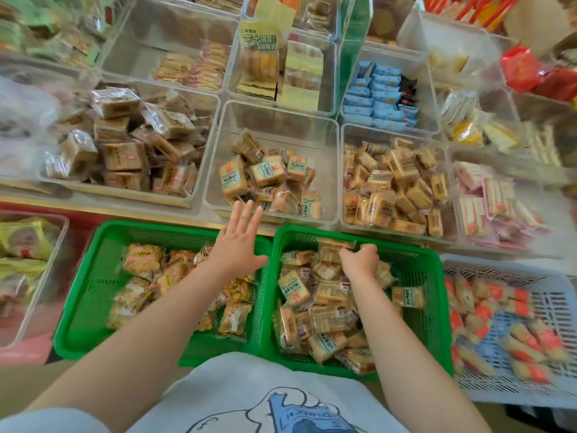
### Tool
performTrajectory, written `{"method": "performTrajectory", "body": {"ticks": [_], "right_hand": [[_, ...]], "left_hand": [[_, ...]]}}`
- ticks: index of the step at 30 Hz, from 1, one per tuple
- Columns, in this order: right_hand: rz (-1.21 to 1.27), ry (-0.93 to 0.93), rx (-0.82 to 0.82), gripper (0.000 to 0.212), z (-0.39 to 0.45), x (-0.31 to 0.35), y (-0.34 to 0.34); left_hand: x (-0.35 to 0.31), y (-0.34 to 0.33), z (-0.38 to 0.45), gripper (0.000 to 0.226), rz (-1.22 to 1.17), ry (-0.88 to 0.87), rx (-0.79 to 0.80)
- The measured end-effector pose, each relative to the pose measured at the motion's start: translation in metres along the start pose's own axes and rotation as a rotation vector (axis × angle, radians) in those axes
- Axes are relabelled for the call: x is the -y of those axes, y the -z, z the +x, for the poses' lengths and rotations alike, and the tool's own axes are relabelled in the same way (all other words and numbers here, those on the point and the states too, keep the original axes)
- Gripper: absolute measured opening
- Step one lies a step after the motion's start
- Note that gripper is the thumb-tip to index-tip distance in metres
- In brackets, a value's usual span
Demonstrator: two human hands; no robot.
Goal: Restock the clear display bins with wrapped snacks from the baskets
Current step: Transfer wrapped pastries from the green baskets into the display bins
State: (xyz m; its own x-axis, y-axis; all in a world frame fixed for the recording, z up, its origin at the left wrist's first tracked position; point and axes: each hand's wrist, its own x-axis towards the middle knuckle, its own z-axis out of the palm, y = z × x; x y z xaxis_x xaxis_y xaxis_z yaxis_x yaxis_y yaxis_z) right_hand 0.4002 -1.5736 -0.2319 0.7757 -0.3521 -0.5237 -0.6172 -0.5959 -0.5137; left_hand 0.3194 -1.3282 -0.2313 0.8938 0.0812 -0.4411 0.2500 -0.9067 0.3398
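Now snack (335,250) within right-hand fingers (362,252).

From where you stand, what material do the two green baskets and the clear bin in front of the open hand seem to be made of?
The left green slotted basket and the right green slotted basket look like moulded plastic, slightly glossy: even colour, rows of moulded slots. The clear display bin beyond the open left hand looks like rigid transparent plastic, perhaps acrylic: see-through walls, rounded shiny rims.
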Motion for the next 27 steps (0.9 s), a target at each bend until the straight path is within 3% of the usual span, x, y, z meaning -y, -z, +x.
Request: {"method": "performTrajectory", "body": {"ticks": [3,7,11,17,23,27], "right_hand": [[-0.014,-0.081,0.095,0.073,0.005,0.000,-0.010],[-0.037,-0.066,0.129,0.084,0.008,0.003,-0.023],[0.018,0.013,0.182,0.049,-0.009,0.006,-0.013],[0.164,0.304,0.323,0.023,-0.054,0.035,0.019],[-0.043,0.621,0.074,0.036,-0.037,0.102,-0.006],[-0.336,0.699,0.273,0.030,-0.022,0.112,-0.025]], "left_hand": [[0.003,0.001,-0.002,0.106,-0.015,-0.003,-0.003],[0.006,0.005,-0.001,0.101,-0.111,-0.024,-0.006],[0.010,0.006,-0.001,0.095,-0.225,-0.047,-0.024],[0.014,0.001,0.001,0.090,-0.223,-0.059,-0.032],[0.011,0.004,-0.001,0.080,-0.135,-0.030,-0.022],[0.006,0.006,-0.003,0.076,-0.099,-0.009,-0.005]]}}
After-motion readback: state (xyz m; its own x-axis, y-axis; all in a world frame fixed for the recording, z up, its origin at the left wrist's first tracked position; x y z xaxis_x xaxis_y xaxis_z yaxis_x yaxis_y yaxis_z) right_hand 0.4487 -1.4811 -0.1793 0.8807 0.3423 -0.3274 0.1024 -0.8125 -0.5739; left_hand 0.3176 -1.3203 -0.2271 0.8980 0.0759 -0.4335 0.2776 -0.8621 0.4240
